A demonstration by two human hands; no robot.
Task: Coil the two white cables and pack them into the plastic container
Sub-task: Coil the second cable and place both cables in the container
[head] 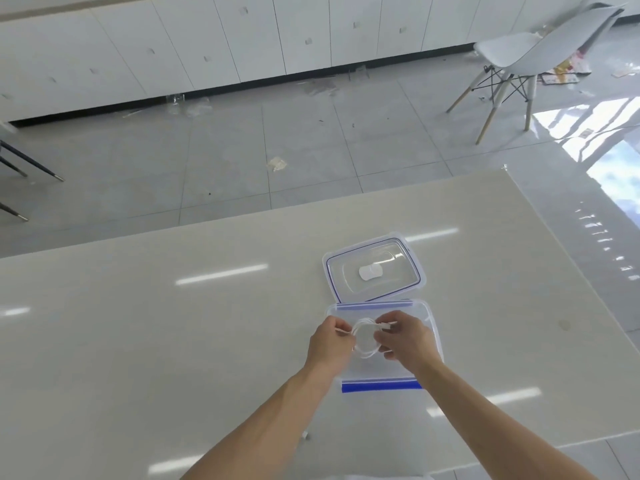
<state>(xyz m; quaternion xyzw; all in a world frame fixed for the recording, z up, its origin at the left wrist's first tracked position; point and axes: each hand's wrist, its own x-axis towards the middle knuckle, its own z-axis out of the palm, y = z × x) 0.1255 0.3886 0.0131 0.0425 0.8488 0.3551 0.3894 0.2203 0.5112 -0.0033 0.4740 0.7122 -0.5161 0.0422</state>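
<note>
Head view shows one clear plastic container with blue clips (pixel 429 318), one clear lid (pixel 374 268) just beyond it, and one coiled white cable (pixel 363 341) visible. Left hand (pixel 329 344) and right hand (pixel 405 341) pinch the coil's opposite sides above the container.

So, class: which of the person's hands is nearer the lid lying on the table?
Right. The right hand lies just below the lid, holding the cable coil; the left hand sits further left.
</note>
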